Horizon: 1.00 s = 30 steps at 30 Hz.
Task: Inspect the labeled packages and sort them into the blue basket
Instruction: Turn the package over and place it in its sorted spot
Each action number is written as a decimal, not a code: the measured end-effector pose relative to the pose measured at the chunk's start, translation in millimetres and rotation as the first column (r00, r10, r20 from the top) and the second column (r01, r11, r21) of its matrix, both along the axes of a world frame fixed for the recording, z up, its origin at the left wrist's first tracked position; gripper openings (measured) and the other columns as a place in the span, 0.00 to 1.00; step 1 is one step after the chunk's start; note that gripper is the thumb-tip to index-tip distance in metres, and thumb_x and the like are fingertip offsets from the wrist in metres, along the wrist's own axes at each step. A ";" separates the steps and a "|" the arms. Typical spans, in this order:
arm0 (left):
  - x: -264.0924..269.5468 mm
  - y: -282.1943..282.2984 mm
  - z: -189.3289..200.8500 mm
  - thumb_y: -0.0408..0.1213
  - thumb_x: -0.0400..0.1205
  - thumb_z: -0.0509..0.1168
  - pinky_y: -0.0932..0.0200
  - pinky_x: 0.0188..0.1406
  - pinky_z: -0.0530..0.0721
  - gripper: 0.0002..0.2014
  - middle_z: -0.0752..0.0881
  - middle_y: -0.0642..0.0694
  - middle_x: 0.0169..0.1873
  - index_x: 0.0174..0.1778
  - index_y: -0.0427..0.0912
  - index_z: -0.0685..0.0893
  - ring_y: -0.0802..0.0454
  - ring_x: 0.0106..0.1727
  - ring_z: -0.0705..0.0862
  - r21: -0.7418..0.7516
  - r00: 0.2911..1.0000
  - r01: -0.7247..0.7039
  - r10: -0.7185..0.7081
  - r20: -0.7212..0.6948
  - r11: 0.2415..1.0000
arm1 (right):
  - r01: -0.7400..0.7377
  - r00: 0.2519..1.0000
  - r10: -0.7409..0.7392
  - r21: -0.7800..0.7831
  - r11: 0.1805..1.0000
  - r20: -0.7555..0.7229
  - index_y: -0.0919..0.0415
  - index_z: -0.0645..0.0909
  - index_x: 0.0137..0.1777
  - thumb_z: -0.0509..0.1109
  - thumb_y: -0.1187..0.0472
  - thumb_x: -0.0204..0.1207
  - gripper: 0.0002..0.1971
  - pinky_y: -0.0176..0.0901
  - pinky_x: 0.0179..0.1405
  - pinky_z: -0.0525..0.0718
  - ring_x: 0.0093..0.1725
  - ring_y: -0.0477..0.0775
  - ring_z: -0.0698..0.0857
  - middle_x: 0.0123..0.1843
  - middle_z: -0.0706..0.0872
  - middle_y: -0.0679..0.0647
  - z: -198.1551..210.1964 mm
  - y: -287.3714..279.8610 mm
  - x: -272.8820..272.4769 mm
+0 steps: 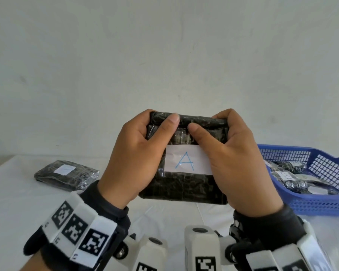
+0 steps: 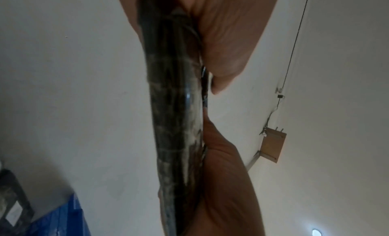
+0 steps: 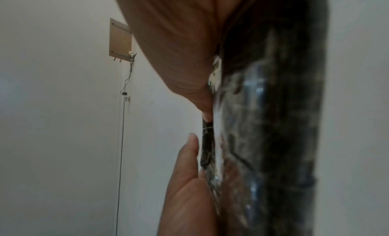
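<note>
Head view: my left hand [image 1: 132, 159] and right hand [image 1: 237, 163] clasp the package [image 1: 184, 186] upright, thumbs pinching its top. That turns its "A" label [image 1: 186, 162] toward me for checking.

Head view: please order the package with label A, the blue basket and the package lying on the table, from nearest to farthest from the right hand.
1. Package with label A: held in the right hand.
2. Blue basket: just right.
3. Package lying on the table: far left.

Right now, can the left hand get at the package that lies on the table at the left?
Probably not yet. The left hand and the right hand both grip the package marked A. The way to the package on the table looks free, once the left hand lets go.
</note>
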<state>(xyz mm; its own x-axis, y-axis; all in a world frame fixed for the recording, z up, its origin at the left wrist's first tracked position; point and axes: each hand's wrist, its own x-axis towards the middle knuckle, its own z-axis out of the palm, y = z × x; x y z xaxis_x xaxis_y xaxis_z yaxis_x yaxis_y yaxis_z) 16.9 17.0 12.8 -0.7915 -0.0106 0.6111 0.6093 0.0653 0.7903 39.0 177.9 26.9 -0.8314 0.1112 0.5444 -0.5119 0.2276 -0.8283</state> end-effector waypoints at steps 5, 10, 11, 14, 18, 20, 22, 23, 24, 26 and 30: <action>1.6 -2.2 2.7 0.45 0.87 0.68 0.56 0.45 0.91 0.10 0.94 0.46 0.41 0.49 0.44 0.91 0.49 0.44 0.93 -0.005 1.000 0.010 -0.010 -0.017 1.000 | -0.017 1.000 0.017 -0.055 0.998 0.001 0.57 0.77 0.47 0.79 0.52 0.80 0.13 0.50 0.39 0.89 0.38 0.55 0.90 0.39 0.91 0.55 1.4 -3.5 2.7; 0.9 -3.5 1.9 0.36 0.88 0.68 0.51 0.49 0.92 0.06 0.95 0.45 0.44 0.53 0.43 0.90 0.47 0.47 0.94 0.030 0.997 0.068 -0.070 0.046 0.997 | -0.046 0.998 0.048 -0.055 0.997 0.032 0.57 0.81 0.52 0.77 0.54 0.83 0.09 0.51 0.47 0.91 0.46 0.57 0.93 0.46 0.93 0.55 -0.8 1.6 -1.7; -1.2 -3.5 0.2 0.36 0.88 0.68 0.50 0.50 0.92 0.06 0.95 0.45 0.45 0.53 0.42 0.90 0.47 0.48 0.94 0.045 0.996 0.067 -0.069 0.048 0.997 | -0.072 0.996 0.075 -0.065 0.995 0.051 0.58 0.82 0.54 0.75 0.55 0.84 0.07 0.53 0.50 0.92 0.48 0.56 0.94 0.48 0.94 0.55 -0.9 4.1 -2.8; -5.2 -1.0 -2.9 0.35 0.88 0.68 0.48 0.52 0.92 0.05 0.95 0.45 0.46 0.53 0.44 0.90 0.48 0.48 0.93 0.081 0.978 0.137 -0.148 0.147 0.987 | -0.075 0.995 0.080 -0.082 0.994 0.059 0.62 0.82 0.52 0.72 0.61 0.86 0.04 0.58 0.47 0.91 0.44 0.56 0.91 0.47 0.92 0.61 -1.1 15.4 -6.8; -8.6 -6.8 -3.0 0.31 0.88 0.67 0.47 0.56 0.90 0.08 0.94 0.48 0.45 0.51 0.46 0.91 0.50 0.48 0.92 0.055 0.970 0.149 -0.157 0.184 0.987 | -0.148 0.972 0.165 -0.112 0.983 0.168 0.55 0.85 0.50 0.70 0.63 0.88 0.05 0.47 0.30 0.88 0.33 0.48 0.87 0.37 0.91 0.52 -0.6 25.5 -7.8; -9.3 -8.8 -2.5 0.33 0.88 0.69 0.40 0.60 0.90 0.08 0.94 0.41 0.46 0.49 0.48 0.92 0.48 0.50 0.92 0.075 0.974 0.128 -0.139 0.177 0.989 | -0.140 0.975 0.154 -0.099 0.985 0.158 0.53 0.87 0.50 0.69 0.64 0.88 0.08 0.41 0.29 0.85 0.32 0.47 0.85 0.35 0.91 0.49 -0.7 29.3 -8.4; -8.7 -8.0 -2.4 0.35 0.87 0.70 0.38 0.60 0.89 0.06 0.91 0.32 0.50 0.50 0.46 0.92 0.44 0.49 0.90 0.068 0.976 0.126 -0.136 0.168 0.990 | -0.107 0.984 0.118 -0.085 0.991 0.134 0.52 0.88 0.50 0.70 0.64 0.87 0.08 0.48 0.34 0.87 0.34 0.51 0.86 0.37 0.92 0.51 -0.5 31.5 -9.1; -7.7 -7.1 -2.5 0.34 0.88 0.69 0.42 0.57 0.89 0.06 0.92 0.33 0.50 0.51 0.45 0.92 0.45 0.48 0.89 0.052 0.979 0.122 -0.129 0.158 0.991 | -0.104 0.984 0.114 -0.076 0.992 0.138 0.52 0.88 0.49 0.70 0.63 0.87 0.07 0.51 0.37 0.87 0.35 0.52 0.85 0.37 0.91 0.52 -0.6 31.2 -8.9; -6.8 -6.6 -2.6 0.32 0.88 0.68 0.47 0.54 0.89 0.07 0.93 0.36 0.48 0.52 0.44 0.92 0.47 0.47 0.90 0.039 0.982 0.117 -0.121 0.147 0.992 | -0.105 0.982 0.113 -0.061 0.993 0.151 0.52 0.87 0.49 0.71 0.61 0.87 0.06 0.54 0.38 0.87 0.34 0.52 0.84 0.37 0.90 0.52 -1.3 30.2 -8.6; -5.0 -6.1 -1.8 0.32 0.88 0.67 0.53 0.51 0.90 0.07 0.94 0.40 0.46 0.53 0.43 0.91 0.49 0.46 0.91 0.022 0.983 0.121 -0.123 0.140 0.992 | -0.084 0.984 0.087 -0.027 0.996 0.154 0.52 0.84 0.47 0.73 0.55 0.85 0.05 0.58 0.38 0.88 0.33 0.52 0.83 0.35 0.88 0.52 -2.2 27.2 -7.6; -2.5 -4.4 -0.9 0.34 0.87 0.69 0.48 0.53 0.91 0.05 0.94 0.44 0.45 0.52 0.43 0.91 0.48 0.47 0.93 0.001 0.985 0.124 -0.123 0.121 0.992 | -0.024 0.993 0.021 0.023 0.999 0.114 0.53 0.83 0.48 0.75 0.55 0.84 0.05 0.56 0.38 0.89 0.35 0.50 0.87 0.37 0.91 0.51 -1.3 23.4 -7.0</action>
<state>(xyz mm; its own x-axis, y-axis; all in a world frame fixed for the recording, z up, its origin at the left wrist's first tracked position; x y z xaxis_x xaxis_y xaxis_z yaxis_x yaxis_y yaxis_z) 14.3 12.6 11.9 -0.8545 0.0955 0.5105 0.5129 0.0007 0.8584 32.0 201.3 25.5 -0.8903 0.0801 0.4482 -0.4196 0.2378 -0.8760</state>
